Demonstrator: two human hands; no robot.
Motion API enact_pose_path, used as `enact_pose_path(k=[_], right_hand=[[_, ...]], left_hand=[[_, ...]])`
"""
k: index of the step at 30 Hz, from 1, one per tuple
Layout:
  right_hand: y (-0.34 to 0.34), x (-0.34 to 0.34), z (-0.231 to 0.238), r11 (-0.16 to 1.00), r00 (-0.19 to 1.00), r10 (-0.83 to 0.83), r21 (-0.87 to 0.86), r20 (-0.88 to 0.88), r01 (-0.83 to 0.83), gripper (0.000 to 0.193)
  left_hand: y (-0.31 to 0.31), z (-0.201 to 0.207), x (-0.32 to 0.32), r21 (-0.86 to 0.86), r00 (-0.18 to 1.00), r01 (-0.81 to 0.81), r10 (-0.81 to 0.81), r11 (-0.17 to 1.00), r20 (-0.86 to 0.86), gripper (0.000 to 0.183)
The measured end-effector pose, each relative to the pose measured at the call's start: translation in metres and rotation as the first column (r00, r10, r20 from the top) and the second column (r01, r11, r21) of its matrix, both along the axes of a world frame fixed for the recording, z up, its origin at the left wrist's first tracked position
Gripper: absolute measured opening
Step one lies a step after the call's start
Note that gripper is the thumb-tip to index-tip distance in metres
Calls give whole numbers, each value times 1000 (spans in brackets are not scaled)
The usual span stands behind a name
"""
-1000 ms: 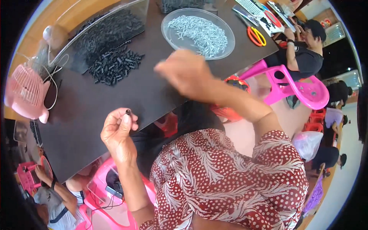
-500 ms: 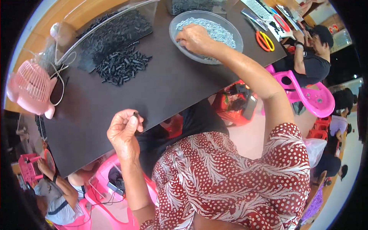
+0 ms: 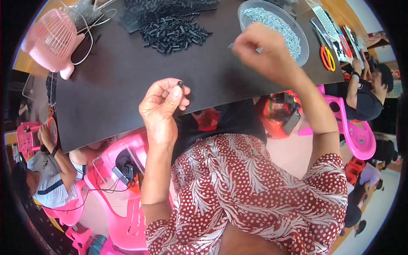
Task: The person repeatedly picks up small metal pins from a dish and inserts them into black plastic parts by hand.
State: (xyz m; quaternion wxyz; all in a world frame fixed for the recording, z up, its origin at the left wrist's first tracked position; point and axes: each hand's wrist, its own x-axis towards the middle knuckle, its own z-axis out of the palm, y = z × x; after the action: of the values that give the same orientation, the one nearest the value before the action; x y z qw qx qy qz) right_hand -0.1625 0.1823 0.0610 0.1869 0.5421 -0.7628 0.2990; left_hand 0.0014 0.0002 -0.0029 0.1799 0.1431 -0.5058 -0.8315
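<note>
My left hand (image 3: 160, 108) is closed above the near edge of the dark table, pinching a small black tubular piece (image 3: 180, 84) upright between thumb and forefinger. My right hand (image 3: 265, 51), smeared by motion, is closed in front of a clear round bowl (image 3: 304, 44). A pale silvery bit shows at its fingertips and another inside the curled fingers; they look like the small silvery metal pins (image 3: 276, 23) heaped in the bowl. Beyond my left hand lies a loose pile of short black tubular pieces (image 3: 176, 35).
A pink fan (image 3: 51, 40) with a white cord stands at the table's far left. Scissors with orange and yellow handles (image 3: 327, 58) lie right of the bowl. Co-workers sit at both sides, one in black (image 3: 367, 91). A pink chair (image 3: 127, 212) stands at lower left.
My right hand has come out of the bowl toward my left hand, with silvery bits in its fingers. The left hand keeps its black piece. The whole view has shifted.
</note>
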Motion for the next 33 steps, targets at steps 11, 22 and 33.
enact_pose_path(k=[11, 22, 33], right_hand=[[-61, 59, -15, 978, 974, 204, 18, 97, -207, 15], [-61, 62, -20, 981, 920, 138, -179, 366, -76, 10], [-66, 64, -20, 971, 976, 218, -100, 23, -215, 21]], left_hand=[[14, 5, -1, -92, 972, -221, 211, 971, -107, 13], [12, 5, 6, -45, 980, -182, 177, 982, -87, 14], [11, 5, 8, -20, 984, -169, 167, 985, -56, 12]])
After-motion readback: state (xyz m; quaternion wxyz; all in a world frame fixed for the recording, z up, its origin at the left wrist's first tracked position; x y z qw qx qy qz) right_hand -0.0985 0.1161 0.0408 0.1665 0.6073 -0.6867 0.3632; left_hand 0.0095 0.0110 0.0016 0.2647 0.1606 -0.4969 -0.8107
